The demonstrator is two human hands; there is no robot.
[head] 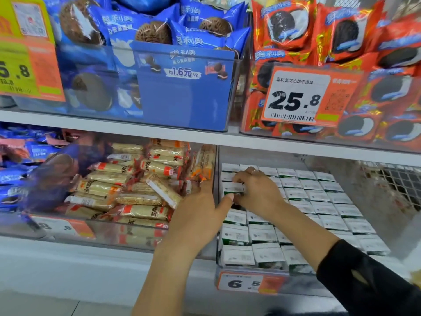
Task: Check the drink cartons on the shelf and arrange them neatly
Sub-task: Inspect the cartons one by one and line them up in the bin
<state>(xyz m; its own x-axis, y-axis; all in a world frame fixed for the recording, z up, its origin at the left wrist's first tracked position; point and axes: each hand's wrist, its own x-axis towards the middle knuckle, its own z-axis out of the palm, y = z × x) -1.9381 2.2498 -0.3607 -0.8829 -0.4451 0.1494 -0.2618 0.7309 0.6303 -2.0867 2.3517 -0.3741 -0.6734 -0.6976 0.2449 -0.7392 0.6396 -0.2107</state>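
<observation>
One drink carton [232, 187], white top with green side, stood raised above its neighbours near the back left corner of the clear bin [218, 224] on the lower shelf [68, 258]. The remaining cartons [319, 201] filled that bin in tight rows, tops up, running from front to back.

Right hand [257, 190] lay over the raised carton, fingers curled round its top and right side; a ring showed on one finger. Left hand [200, 215] reached in along the bin's left wall, thumb tip pressed against the carton's lower front edge. The other left fingers were hidden behind the bin wall, so their grip could not be read; probably they rested against the wall.

A black sleeve [369, 277] covered the right forearm. A price tag [246, 283] reading 6.5 sat on the bin's front lip.

Left of the bin, a second clear bin held loose wrapped snack bars [136, 183] in beige and orange. On the upper shelf, blue biscuit packs [145, 26] sat left and red biscuit packs [341, 30] right, with a 25.8 tag [298, 96] before the red ones.
</observation>
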